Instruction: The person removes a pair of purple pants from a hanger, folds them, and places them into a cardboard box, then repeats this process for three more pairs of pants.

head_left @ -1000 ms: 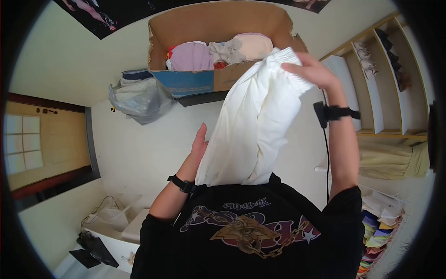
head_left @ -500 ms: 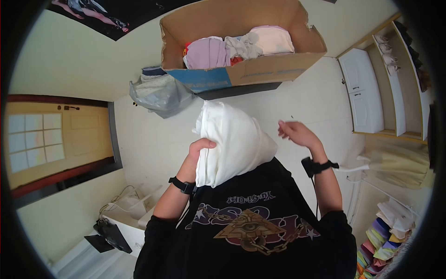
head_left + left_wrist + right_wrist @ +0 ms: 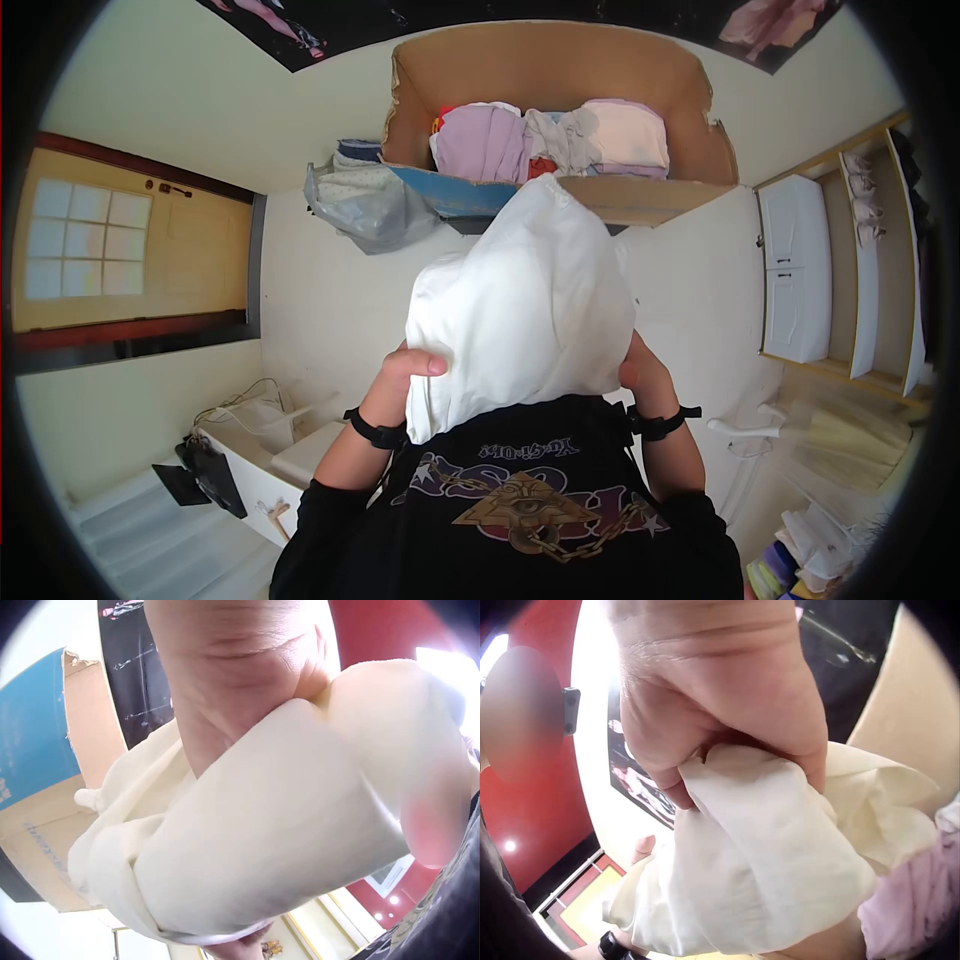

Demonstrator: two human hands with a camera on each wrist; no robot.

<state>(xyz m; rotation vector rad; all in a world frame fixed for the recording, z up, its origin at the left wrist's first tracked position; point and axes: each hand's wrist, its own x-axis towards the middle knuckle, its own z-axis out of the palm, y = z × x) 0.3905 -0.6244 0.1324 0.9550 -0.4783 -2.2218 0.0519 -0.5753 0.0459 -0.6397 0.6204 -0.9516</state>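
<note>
A folded white garment (image 3: 520, 300) is held up in front of the chest between both hands. The left hand (image 3: 408, 368) grips its left edge, thumb on top and the other fingers hidden beneath. At the opposite edge the right hand (image 3: 645, 370) holds the cloth, mostly behind it in the head view. In the right wrist view the thumb and fingers of the right hand (image 3: 727, 705) pinch the white cloth (image 3: 757, 855). In the left wrist view the cloth (image 3: 262, 825) wraps over the left hand (image 3: 240, 675), whose fingers are largely covered.
Beyond the garment stands a cardboard box (image 3: 545, 70) with folded clothes (image 3: 480, 142) inside. A grey plastic bag (image 3: 375, 208) of cloth is left of it. White cabinets and a shoe shelf (image 3: 845, 270) stand at the right, a door (image 3: 100, 240) at the left.
The right hand was at the garment's top, then off it, and now holds its right edge. The garment has been folded shorter and now spreads wider, its tip overlapping the box's front in view.
</note>
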